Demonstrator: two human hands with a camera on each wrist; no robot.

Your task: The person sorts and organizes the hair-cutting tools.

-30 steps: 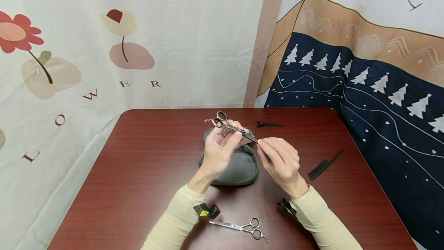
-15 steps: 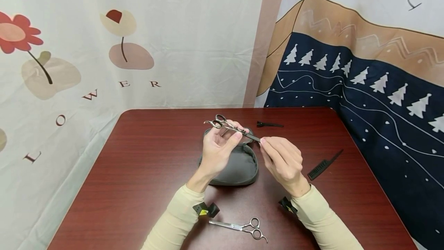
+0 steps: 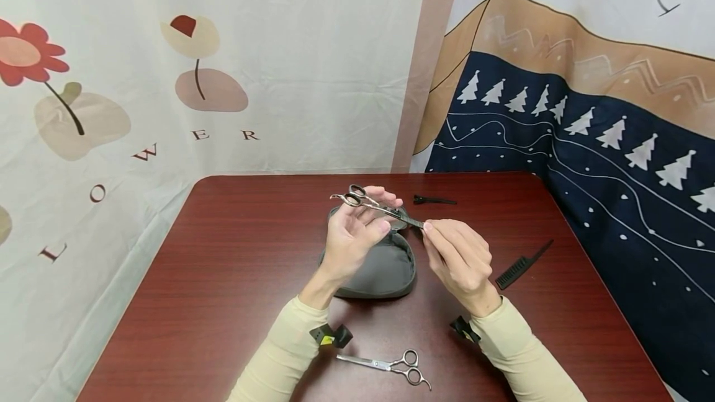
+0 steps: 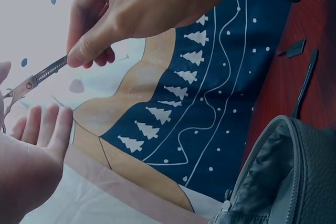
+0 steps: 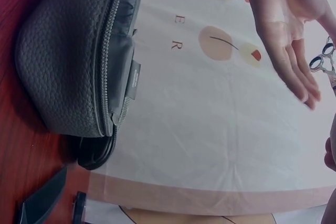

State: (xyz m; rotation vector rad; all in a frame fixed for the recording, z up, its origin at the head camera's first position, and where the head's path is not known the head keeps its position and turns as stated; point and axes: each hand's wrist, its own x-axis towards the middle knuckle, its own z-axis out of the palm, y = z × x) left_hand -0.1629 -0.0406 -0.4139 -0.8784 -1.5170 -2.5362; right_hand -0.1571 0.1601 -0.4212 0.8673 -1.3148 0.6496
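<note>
My right hand (image 3: 459, 262) pinches the blade tip of a pair of thinning scissors (image 3: 406, 219), whose toothed blade (image 4: 51, 70) shows in the left wrist view. The silver finger rings point away to the left. My left hand (image 3: 349, 237) lies palm up beneath the scissors, fingers extended and thumb off the metal. In the right wrist view, that left hand (image 5: 283, 35) stands apart from the rings. Behind and below both hands, a grey zip case (image 3: 377, 275) sits unzipped on the table, its lid partly hidden by the left hand.
A second pair of silver scissors (image 3: 380, 364) lies near the front of the dark red table (image 3: 223, 265). On the right lies a black comb (image 3: 522, 267), and a black hair clip (image 3: 434, 200) is at the back. Printed curtains (image 3: 313, 67) hang behind the table.
The left thumb and fingers have come off the scissors and spread. My right hand has drawn slightly to the right, with the scissors in its pinch.
</note>
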